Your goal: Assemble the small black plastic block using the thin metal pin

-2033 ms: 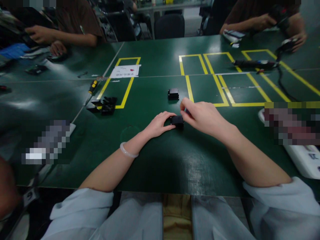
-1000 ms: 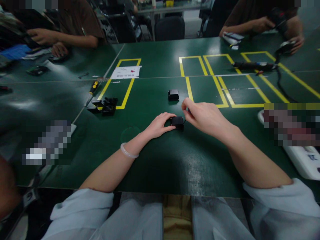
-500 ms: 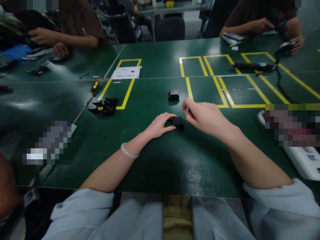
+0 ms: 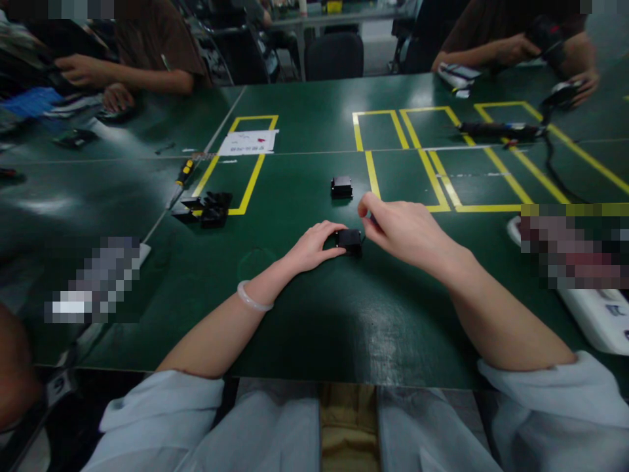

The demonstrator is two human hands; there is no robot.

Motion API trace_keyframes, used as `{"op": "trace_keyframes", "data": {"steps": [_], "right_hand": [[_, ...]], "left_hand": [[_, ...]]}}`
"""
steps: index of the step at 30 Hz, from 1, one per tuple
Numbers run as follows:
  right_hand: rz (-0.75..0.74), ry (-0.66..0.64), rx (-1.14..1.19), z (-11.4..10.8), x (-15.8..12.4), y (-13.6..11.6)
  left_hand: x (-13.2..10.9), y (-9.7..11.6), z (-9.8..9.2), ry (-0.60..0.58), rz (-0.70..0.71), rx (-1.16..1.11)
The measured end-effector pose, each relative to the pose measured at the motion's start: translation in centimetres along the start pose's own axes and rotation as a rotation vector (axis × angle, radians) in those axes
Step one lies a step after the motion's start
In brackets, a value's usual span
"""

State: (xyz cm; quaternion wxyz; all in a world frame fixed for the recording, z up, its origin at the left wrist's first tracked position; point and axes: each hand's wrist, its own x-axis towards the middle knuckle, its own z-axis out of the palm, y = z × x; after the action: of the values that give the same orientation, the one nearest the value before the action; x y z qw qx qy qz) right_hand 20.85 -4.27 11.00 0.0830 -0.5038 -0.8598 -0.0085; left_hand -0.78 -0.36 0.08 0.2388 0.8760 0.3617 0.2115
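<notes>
A small black box-shaped part (image 4: 349, 241) rests on the green table, gripped at its left end between the thumb and fingers of my left hand (image 4: 314, 246). Just right of that part is my right hand (image 4: 400, 226), its fingers curled in a pinch. A thin dark bit shows between the part and my right thumb, but what the pinch holds is hidden. Beyond both hands sits a second black box-shaped part (image 4: 341, 187), touched by neither.
Several black pieces (image 4: 211, 208) lie at the left by a yellow-and-black screwdriver (image 4: 185, 172). A white paper (image 4: 248, 142) crosses a yellow taped outline. A dark cylindrical tool (image 4: 501, 131) with a cable lies right. White-edged objects (image 4: 602, 321) flank me; two people work opposite.
</notes>
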Motion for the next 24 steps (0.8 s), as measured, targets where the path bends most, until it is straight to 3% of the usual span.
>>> {"op": "trace_keyframes", "data": {"steps": [24], "right_hand": [[-0.046, -0.019, -0.021, 0.01, -0.09, -0.01]], "left_hand": [[-0.1, -0.28, 0.15, 0.003, -0.013, 0.018]]}}
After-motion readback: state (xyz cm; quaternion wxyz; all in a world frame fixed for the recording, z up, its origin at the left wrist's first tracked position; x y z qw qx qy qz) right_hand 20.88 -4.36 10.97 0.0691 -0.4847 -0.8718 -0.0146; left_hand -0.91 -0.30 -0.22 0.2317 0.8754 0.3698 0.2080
